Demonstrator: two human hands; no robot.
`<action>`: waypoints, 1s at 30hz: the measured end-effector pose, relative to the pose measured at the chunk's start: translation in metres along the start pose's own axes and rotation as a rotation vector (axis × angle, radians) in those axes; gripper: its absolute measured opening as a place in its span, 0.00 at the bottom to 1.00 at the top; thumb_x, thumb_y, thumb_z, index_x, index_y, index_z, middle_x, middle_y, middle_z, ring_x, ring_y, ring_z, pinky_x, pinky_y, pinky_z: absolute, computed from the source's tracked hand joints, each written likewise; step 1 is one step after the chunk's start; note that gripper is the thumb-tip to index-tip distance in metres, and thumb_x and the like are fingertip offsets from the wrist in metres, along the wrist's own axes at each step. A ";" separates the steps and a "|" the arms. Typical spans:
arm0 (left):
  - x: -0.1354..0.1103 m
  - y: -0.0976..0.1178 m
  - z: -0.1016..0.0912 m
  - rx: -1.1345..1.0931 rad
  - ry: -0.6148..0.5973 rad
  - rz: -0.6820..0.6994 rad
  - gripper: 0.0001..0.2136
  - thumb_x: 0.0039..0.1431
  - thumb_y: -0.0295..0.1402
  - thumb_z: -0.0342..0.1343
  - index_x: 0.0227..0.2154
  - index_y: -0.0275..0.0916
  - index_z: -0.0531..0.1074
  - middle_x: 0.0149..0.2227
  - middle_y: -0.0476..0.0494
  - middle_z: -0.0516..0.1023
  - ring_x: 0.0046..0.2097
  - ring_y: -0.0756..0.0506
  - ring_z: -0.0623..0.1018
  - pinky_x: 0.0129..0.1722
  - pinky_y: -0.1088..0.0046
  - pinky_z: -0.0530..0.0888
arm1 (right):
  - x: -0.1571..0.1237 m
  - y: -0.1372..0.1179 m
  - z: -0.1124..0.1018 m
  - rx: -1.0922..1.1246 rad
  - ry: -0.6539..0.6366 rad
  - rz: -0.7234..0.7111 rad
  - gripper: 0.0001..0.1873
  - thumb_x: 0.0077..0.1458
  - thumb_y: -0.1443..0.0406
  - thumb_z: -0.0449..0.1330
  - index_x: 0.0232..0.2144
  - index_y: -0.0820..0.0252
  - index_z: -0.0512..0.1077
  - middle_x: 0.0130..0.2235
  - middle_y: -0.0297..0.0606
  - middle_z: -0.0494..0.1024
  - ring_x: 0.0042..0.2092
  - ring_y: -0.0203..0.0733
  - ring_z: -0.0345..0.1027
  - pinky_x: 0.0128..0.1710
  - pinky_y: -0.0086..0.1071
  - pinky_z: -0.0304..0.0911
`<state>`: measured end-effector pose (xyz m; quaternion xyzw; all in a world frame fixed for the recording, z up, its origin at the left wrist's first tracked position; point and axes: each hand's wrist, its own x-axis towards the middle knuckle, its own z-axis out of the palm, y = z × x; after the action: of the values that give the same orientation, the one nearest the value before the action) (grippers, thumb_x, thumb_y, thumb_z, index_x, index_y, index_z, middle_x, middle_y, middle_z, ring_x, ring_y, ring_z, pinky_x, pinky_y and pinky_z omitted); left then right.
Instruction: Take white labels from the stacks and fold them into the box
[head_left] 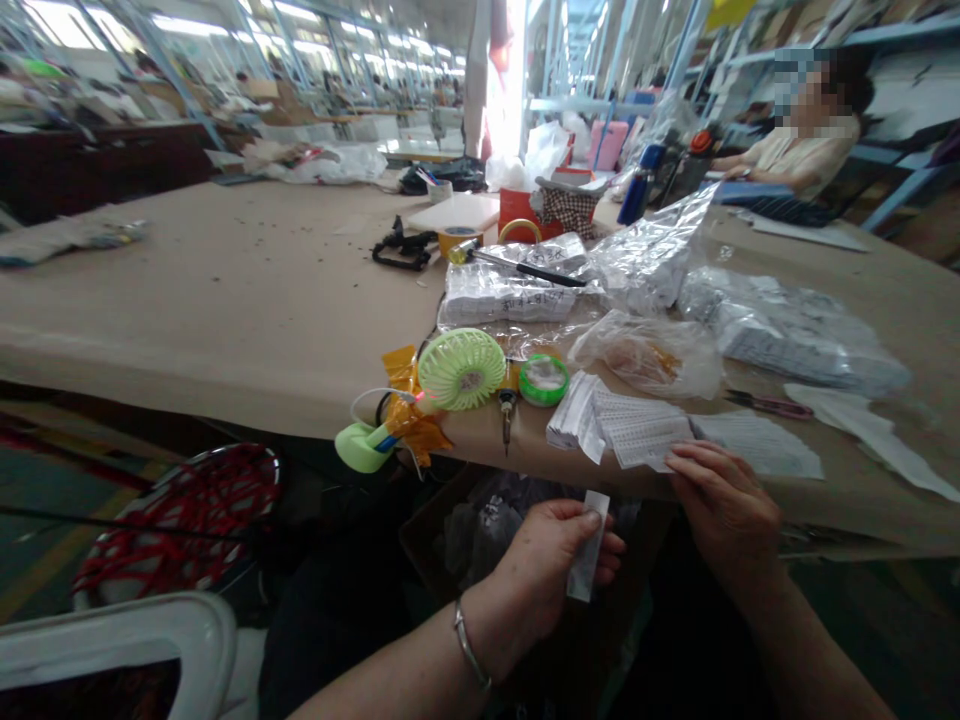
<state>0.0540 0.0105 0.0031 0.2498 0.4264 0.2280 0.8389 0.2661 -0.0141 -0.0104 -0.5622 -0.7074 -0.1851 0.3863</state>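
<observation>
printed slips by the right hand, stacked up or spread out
Spread out: the printed slips overlap in a fan on the table.

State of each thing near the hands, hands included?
Left hand: closed on a white strip
Right hand: at the edge of the paper strips, grip unclear
Paper strips: fanned out on the table
Green fan: orange tape around its base area, spinning or not unclear
Pink-handled snips: lying down, blades unclear
Plastic bag: crumpled

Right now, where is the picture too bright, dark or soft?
Head view: bright strip beyond the table blown out; head view: plastic bag glinting; head view: space below the table dark; head view: print on the paper slips too soft to read.
</observation>
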 end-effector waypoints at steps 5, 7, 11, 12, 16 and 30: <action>0.002 0.001 -0.001 -0.104 -0.119 -0.129 0.08 0.54 0.29 0.52 0.31 0.29 0.72 0.25 0.40 0.75 0.22 0.48 0.74 0.24 0.71 0.71 | -0.001 -0.026 0.001 0.193 -0.046 -0.078 0.09 0.54 0.70 0.59 0.37 0.54 0.76 0.41 0.39 0.77 0.48 0.46 0.67 0.45 0.40 0.66; 0.004 0.000 -0.002 -0.149 -0.147 -0.112 0.07 0.50 0.27 0.54 0.30 0.29 0.73 0.23 0.41 0.74 0.21 0.48 0.73 0.24 0.69 0.71 | -0.001 -0.038 0.006 0.311 -0.124 -0.162 0.10 0.55 0.70 0.57 0.36 0.52 0.76 0.40 0.38 0.76 0.48 0.45 0.67 0.43 0.37 0.67; 0.003 0.000 -0.005 -0.285 -0.128 -0.045 0.05 0.47 0.26 0.57 0.28 0.30 0.73 0.20 0.46 0.70 0.20 0.49 0.70 0.24 0.70 0.70 | -0.003 -0.050 0.016 0.427 -0.236 -0.253 0.11 0.57 0.68 0.55 0.37 0.51 0.76 0.40 0.39 0.76 0.49 0.43 0.66 0.40 0.32 0.69; 0.002 0.001 -0.006 -0.319 -0.128 -0.044 0.05 0.48 0.27 0.56 0.28 0.30 0.73 0.21 0.46 0.70 0.20 0.49 0.71 0.24 0.70 0.70 | -0.004 -0.050 0.018 0.433 -0.251 -0.257 0.11 0.57 0.68 0.55 0.38 0.51 0.76 0.41 0.39 0.75 0.50 0.44 0.65 0.40 0.32 0.70; 0.000 -0.002 -0.007 -0.343 -0.156 -0.027 0.08 0.46 0.30 0.59 0.29 0.30 0.73 0.21 0.45 0.71 0.22 0.49 0.71 0.25 0.72 0.69 | -0.009 -0.048 0.020 0.439 -0.267 -0.281 0.12 0.57 0.68 0.54 0.37 0.51 0.76 0.45 0.39 0.73 0.53 0.45 0.63 0.42 0.33 0.70; -0.013 0.000 -0.009 -0.148 0.031 -0.066 0.04 0.55 0.28 0.54 0.31 0.32 0.68 0.27 0.39 0.78 0.26 0.47 0.77 0.28 0.71 0.73 | -0.030 0.020 -0.026 -0.303 -0.061 0.152 0.29 0.56 0.59 0.56 0.57 0.65 0.60 0.52 0.54 0.69 0.55 0.58 0.59 0.53 0.54 0.58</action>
<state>0.0401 0.0046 0.0062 0.1693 0.4293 0.2348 0.8555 0.2959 -0.0458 -0.0202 -0.6713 -0.6383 -0.2427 0.2881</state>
